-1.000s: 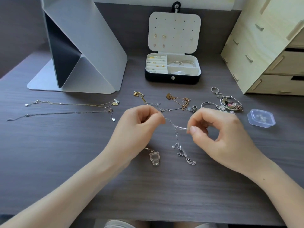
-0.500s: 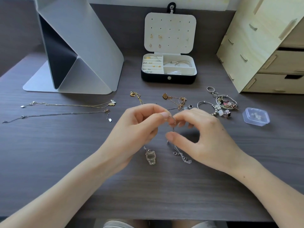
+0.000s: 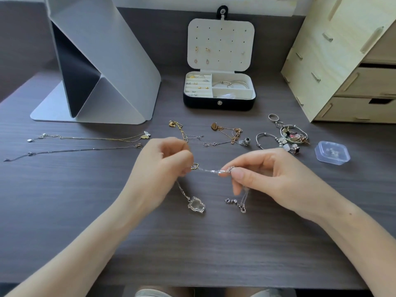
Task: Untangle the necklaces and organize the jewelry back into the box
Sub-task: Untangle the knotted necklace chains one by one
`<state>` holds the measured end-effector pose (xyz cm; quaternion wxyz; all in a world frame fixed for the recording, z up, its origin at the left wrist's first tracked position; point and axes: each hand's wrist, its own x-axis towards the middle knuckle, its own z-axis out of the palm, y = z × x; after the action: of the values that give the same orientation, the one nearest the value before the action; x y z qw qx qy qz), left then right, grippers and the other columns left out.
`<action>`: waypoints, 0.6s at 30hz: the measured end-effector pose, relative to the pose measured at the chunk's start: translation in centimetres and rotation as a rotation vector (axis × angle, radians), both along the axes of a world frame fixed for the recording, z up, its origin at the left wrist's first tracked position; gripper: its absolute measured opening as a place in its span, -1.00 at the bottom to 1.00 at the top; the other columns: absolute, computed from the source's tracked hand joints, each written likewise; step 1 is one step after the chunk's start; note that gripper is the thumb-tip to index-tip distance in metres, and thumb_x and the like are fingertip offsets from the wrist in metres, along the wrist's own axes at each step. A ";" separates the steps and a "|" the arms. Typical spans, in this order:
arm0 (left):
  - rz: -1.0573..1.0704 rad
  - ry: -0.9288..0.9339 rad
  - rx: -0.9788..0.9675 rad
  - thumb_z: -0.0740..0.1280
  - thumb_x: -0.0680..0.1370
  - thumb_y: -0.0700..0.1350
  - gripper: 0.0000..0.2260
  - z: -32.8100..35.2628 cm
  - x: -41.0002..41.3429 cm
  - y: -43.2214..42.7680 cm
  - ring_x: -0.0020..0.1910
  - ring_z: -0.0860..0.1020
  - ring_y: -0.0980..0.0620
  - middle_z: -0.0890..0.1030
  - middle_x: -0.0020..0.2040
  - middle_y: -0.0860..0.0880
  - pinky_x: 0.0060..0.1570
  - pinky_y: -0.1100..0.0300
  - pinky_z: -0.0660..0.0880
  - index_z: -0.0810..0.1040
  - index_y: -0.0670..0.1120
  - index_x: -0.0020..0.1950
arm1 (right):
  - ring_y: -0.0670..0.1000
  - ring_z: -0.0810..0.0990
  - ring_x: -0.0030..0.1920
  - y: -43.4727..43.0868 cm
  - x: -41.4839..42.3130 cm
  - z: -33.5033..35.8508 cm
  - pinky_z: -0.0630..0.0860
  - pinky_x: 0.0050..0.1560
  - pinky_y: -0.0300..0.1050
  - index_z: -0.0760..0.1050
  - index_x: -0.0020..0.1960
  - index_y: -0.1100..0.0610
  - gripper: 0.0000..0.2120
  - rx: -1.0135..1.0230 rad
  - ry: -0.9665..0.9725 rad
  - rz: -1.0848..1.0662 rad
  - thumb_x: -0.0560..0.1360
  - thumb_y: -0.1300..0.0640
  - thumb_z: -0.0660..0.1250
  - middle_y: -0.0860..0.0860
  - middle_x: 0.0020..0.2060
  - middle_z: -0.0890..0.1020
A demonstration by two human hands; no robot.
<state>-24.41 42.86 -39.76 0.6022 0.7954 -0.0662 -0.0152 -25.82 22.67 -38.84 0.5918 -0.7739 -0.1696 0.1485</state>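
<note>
My left hand (image 3: 162, 168) and my right hand (image 3: 270, 179) each pinch one end of a tangled silver chain (image 3: 209, 170), held stretched between them just above the dark table (image 3: 64, 211). A clear pendant (image 3: 196, 204) hangs from the left side and touches the table. A short beaded end (image 3: 236, 203) dangles below my right hand. The open jewelry box (image 3: 219, 102) stands at the back centre, with earrings on its lid, rings in its slots and bangles in its compartment. Two straightened necklaces (image 3: 85, 139) lie at the left.
Gold chains (image 3: 229, 132) and a gold clasp piece (image 3: 177, 127) lie behind my hands. A pile of rings and charm bracelets (image 3: 289, 137) and a small clear plastic case (image 3: 332, 155) sit at the right. A grey folded stand (image 3: 102, 67) and a wooden drawer unit (image 3: 342, 61) flank the box.
My hands met over the chain half a second ago and have now pulled apart again, stretching a length of chain between them. The beaded end moved right with my right hand.
</note>
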 end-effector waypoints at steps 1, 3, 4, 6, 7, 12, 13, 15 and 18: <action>-0.007 -0.024 0.054 0.25 0.14 -0.02 -0.74 -0.1 -0.1 -0.1 -0.36 0.39 -0.09 0.45 -0.39 -0.17 -0.27 0.11 0.29 0.42 -0.23 -0.44 | -0.18 0.56 -0.30 0.0 0.0 0.0 0.45 -0.14 -0.37 0.64 -0.09 0.11 -0.89 0.007 0.001 0.010 0.49 0.13 0.34 0.00 -0.41 0.63; 0.000 -0.091 0.164 0.24 0.22 -0.09 -0.84 -0.3 -0.5 -0.5 -0.28 0.47 -0.09 0.51 -0.32 -0.13 -0.25 0.12 0.34 0.46 -0.19 -0.44 | -0.18 0.56 -0.30 0.0 0.0 0.1 0.44 -0.15 -0.39 0.65 -0.08 0.11 -0.84 0.020 -0.002 0.020 0.46 0.13 0.30 0.00 -0.42 0.61; 0.017 -0.150 0.215 0.23 0.25 -0.10 -0.87 -0.3 -0.7 -0.7 -0.25 0.50 0.01 0.54 -0.30 -0.06 -0.22 0.16 0.37 0.50 -0.14 -0.41 | -0.18 0.56 -0.31 0.0 -0.1 0.2 0.43 -0.16 -0.39 0.65 -0.08 0.11 -0.83 0.031 0.000 0.022 0.45 0.13 0.29 0.00 -0.42 0.60; 0.015 -0.254 0.279 0.21 0.28 -0.05 -0.85 -0.3 -0.9 -0.8 -0.13 0.52 0.12 0.58 -0.20 0.07 -0.16 0.32 0.40 0.55 -0.03 -0.26 | -0.15 0.55 -0.32 0.1 -0.1 0.3 0.43 -0.17 -0.38 0.65 -0.09 0.10 -0.84 0.050 -0.010 0.022 0.45 0.14 0.29 -0.01 -0.42 0.60; -0.010 -0.277 0.285 0.20 0.29 -0.04 -0.80 -0.3 -0.9 -0.7 -0.08 0.52 0.13 0.59 -0.13 0.11 -0.12 0.35 0.40 0.55 0.00 -0.18 | -0.15 0.55 -0.31 0.1 -0.1 0.3 0.44 -0.17 -0.38 0.65 -0.09 0.10 -0.85 0.053 -0.020 0.021 0.44 0.14 0.30 -0.01 -0.42 0.59; -0.372 -0.007 -0.165 0.32 0.36 -0.16 -0.72 -0.3 -1.3 -1.1 0.06 0.58 0.04 0.61 0.01 -0.07 -0.01 0.20 0.49 0.49 -0.13 0.05 | -0.10 0.57 -0.30 0.1 -0.3 0.5 0.50 -0.19 -0.19 0.65 -0.09 0.04 -0.87 0.035 -0.106 0.000 0.43 0.17 0.34 0.00 -0.40 0.61; -0.408 0.050 -0.242 0.35 0.36 -0.19 -0.72 -0.4 -1.3 -1.3 -0.01 0.59 0.01 0.60 0.00 -0.13 -0.08 0.21 0.50 0.48 -0.16 0.06 | -0.06 0.57 -0.30 0.2 -0.3 0.6 0.48 -0.17 -0.07 0.66 -0.08 0.03 -0.87 0.023 -0.124 -0.008 0.42 0.16 0.36 0.00 -0.39 0.62; -0.422 0.122 -0.305 0.37 0.36 -0.21 -0.75 -0.4 -1.4 -1.6 -0.20 0.58 0.03 0.61 -0.13 -0.13 -0.22 0.23 0.49 0.47 -0.19 0.01 | -0.06 0.57 -0.30 0.3 -0.4 0.7 0.47 -0.16 0.02 0.66 -0.07 0.03 -0.88 0.027 -0.135 -0.020 0.42 0.16 0.39 -0.01 -0.39 0.62; -0.365 0.172 -0.282 0.37 0.37 -0.19 -0.90 -0.4 -1.2 -1.7 -0.36 0.46 0.11 0.56 -0.30 -0.01 -0.35 0.34 0.37 0.52 -0.11 -0.14 | -0.04 0.57 -0.31 0.3 -0.2 0.7 0.46 -0.18 0.09 0.66 -0.07 0.00 -0.87 0.006 -0.149 -0.050 0.40 0.13 0.40 0.01 -0.39 0.62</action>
<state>-25.64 41.18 -40.14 0.6979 0.6743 -0.1586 -0.1820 -26.05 22.93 -38.15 0.5832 -0.7851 -0.1944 0.0753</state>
